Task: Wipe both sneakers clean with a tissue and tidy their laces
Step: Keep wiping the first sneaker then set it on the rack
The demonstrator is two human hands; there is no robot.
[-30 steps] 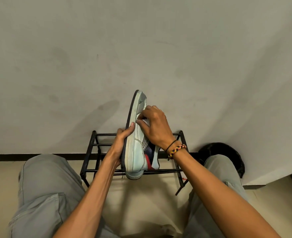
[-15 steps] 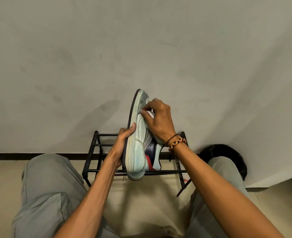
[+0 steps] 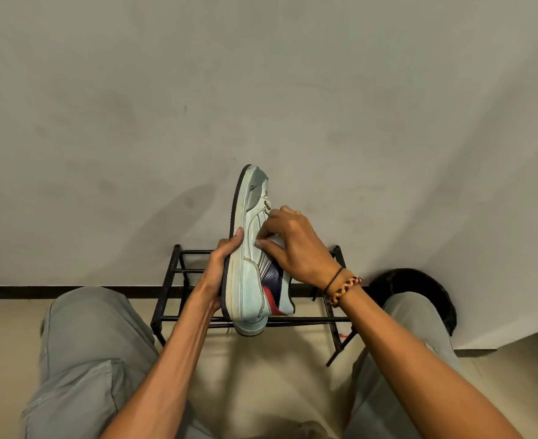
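A pale sneaker (image 3: 248, 258) with a dark sole edge and a navy and red lining is held up on its side, toe pointing away, above the rack. My left hand (image 3: 221, 267) grips it along the sole, thumb on the upper. My right hand (image 3: 296, 248) lies over the lace area with curled fingers, pressing a bit of white tissue (image 3: 275, 240) against the side of the shoe. White laces (image 3: 266, 205) show just past my fingers. The second sneaker is not in view.
A low black metal shoe rack (image 3: 251, 319) stands on the pale floor against the grey wall, right under the shoe. A dark round object (image 3: 419, 289) sits behind my right knee. My knees in grey trousers flank the rack.
My right hand has slid back down the shoe from near the toe toward the middle of the laces, uncovering the front eyelets. The left hand and shoe stayed nearly still.
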